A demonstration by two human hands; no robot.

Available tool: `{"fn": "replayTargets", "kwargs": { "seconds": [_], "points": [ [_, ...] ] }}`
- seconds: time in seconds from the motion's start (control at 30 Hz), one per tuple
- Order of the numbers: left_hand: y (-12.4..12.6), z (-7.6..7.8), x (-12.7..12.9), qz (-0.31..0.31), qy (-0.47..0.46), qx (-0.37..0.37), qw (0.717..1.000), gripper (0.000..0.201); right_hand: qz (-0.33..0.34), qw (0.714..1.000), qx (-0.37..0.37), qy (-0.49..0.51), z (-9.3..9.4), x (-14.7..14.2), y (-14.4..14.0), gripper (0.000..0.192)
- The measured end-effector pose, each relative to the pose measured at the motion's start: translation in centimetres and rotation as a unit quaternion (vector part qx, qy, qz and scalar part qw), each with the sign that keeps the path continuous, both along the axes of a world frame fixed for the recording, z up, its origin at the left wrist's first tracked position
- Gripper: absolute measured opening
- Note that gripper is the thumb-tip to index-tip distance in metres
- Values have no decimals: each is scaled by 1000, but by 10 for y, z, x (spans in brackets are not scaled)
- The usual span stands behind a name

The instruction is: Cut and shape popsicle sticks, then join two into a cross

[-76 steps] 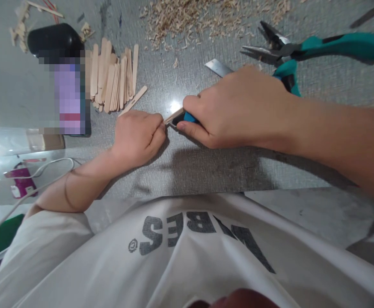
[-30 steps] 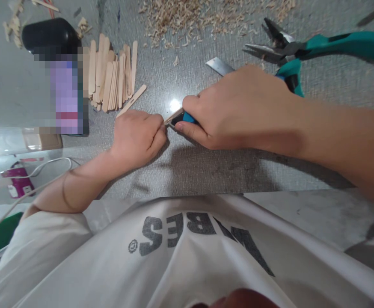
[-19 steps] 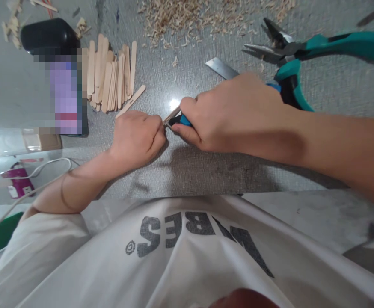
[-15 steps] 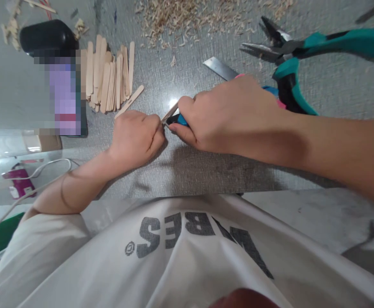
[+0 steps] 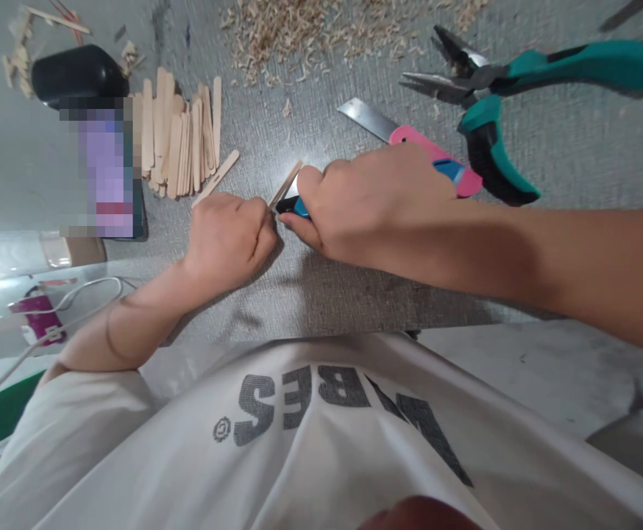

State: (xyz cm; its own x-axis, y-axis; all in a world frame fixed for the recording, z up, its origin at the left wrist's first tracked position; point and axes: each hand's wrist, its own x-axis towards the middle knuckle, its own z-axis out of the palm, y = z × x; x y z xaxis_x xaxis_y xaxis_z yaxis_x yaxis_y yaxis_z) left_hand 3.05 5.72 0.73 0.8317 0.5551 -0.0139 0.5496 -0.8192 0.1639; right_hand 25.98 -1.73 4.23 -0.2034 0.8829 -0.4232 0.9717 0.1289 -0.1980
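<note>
Two fists, nearly meeting: left hand clamped on a wooden stick jutting between them, right hand wrapped round a blue-and-black tool, pink knife just beyond, tabletop stretching nearward to its edge.

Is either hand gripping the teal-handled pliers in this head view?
No: the teal-handled pliers lie on the table, while the right hand grips a blue-and-black tool and the left hand holds a thin wooden stick.
</note>
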Motion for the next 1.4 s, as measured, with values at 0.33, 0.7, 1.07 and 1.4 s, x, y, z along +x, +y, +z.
{"fn": "replayTargets", "kwargs": {
  "seconds": [0.33, 0.7, 1.07, 1.4],
  "points": [
    [-3, 1, 4, 11, -24, 17, 999, 31, -11, 1000, -25, -7, 9, -6, 1, 65],
    [-9, 3, 2, 14, 34, 42, 998, 29, -47, 999, -24, 11, 11, -11, 2, 57],
    [-10, 2, 3, 36, 18, 32, 999, 29, -31, 999, -27, 24, 13, -8, 5, 58],
    [-9, 1, 0, 38, -29, 9, 999, 31, -39, 998, -40, 18, 16, -8, 6, 60]
  ]
}}
